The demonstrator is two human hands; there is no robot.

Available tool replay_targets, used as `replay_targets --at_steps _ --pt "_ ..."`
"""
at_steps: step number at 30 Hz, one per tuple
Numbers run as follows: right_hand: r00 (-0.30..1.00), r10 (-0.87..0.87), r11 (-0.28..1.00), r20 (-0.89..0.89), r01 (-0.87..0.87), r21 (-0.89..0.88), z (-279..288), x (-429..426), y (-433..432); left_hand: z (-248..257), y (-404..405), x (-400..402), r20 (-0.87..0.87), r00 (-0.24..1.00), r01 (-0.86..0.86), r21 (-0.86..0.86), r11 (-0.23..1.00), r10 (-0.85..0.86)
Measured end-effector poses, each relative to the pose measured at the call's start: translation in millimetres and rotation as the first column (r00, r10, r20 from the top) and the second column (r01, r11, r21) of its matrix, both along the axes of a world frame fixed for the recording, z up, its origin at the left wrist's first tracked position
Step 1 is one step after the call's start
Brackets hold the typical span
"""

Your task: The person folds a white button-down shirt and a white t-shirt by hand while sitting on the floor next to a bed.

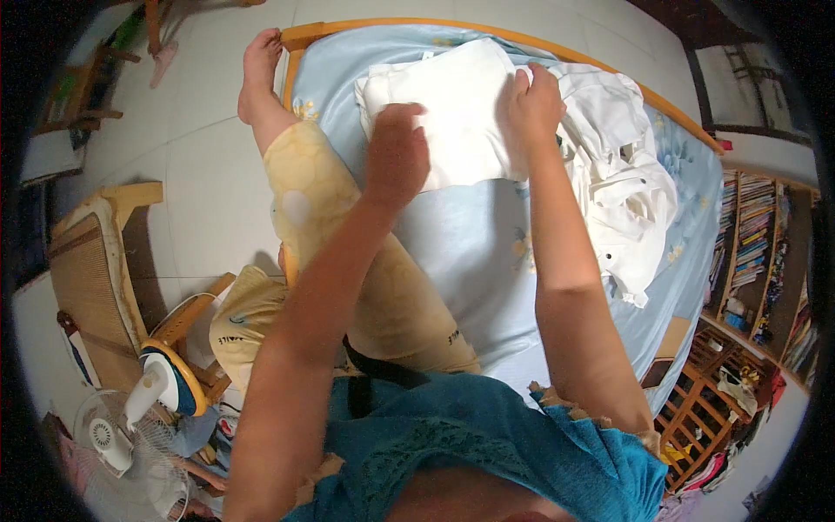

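Note:
On a blue floral bed sheet (450, 228) lies a folded white garment (463, 117), roughly rectangular, with more folded white cloth showing under its left edge. My left hand (398, 150) is over its left part, slightly blurred, fingers curled; whether it touches the cloth cannot be told. At the garment's right edge is my right hand (538, 101), thumb and fingers bent around what seems a bit of white cloth. Right beside that hand lies a crumpled pile of white clothes (626, 202) with dark snaps or buttons.
A wooden rail (443, 24) edges the bed's far side. My leg in yellow trousers (313, 176) rests along the left. A woven-back chair (98, 261), a steam iron (166, 378) and a wire fan (117, 444) stand left; a bookshelf (757, 241) stands right.

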State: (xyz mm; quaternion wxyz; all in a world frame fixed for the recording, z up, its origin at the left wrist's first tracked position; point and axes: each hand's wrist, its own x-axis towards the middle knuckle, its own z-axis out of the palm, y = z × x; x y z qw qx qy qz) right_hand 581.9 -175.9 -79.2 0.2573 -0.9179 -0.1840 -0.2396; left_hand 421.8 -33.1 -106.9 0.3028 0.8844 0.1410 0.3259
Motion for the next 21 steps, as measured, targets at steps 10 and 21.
replay_targets --at_steps 10,21 --pt "0.86 0.46 0.722 -0.222 -0.508 -0.47 -45.0 -38.5 7.2 -12.6 28.6 4.2 -0.564 0.819 0.308 0.269 0.912 -0.11" --pt "0.942 0.266 0.799 -0.203 -0.334 -0.501 -50.7 -1.3 -24.0 -15.0 26.9 8.9 -0.58 0.806 0.287 0.207 0.935 -0.119"
